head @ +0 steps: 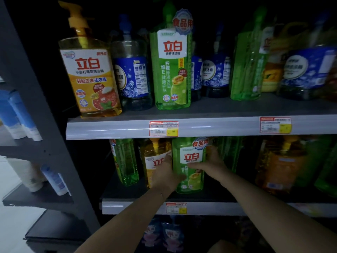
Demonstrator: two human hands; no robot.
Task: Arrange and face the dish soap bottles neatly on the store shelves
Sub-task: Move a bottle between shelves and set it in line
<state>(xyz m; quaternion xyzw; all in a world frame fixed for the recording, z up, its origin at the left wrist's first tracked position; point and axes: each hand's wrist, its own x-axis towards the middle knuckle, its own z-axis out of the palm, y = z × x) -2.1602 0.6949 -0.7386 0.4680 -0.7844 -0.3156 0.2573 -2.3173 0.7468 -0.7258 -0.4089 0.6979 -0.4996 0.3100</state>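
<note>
Both hands reach to lower shelf (136, 207): left hand (163, 173) holds left side of green dish soap bottle (191, 157), right hand (212, 164) grips its right side, thumb across front; bottle upright, label facing near, just right of yellow bottle (155, 161). Upper shelf (118, 128): yellow pump bottle (91, 77), blue bottle (133, 75), tall green bottle (171, 70)

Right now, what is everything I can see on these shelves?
Pump bottle: one, yellow, upper shelf, left.
Blue-label bottles: at least three, clear, upper shelf.
Tall bottles: two, green, upper shelf.
Held bottle: one, green, lower shelf.
Yellow bottle: one, yellow, left of it.
Far-left bottle: one, green, lower shelf.
Blurred bottles: several, orange and green, lower right.
Price tags: three, red-white, shelf edges.
Tubes: several, blue-white, left rack.
Left hand: one, grips held bottle, left side.
Right hand: one, grips its right side.
</note>
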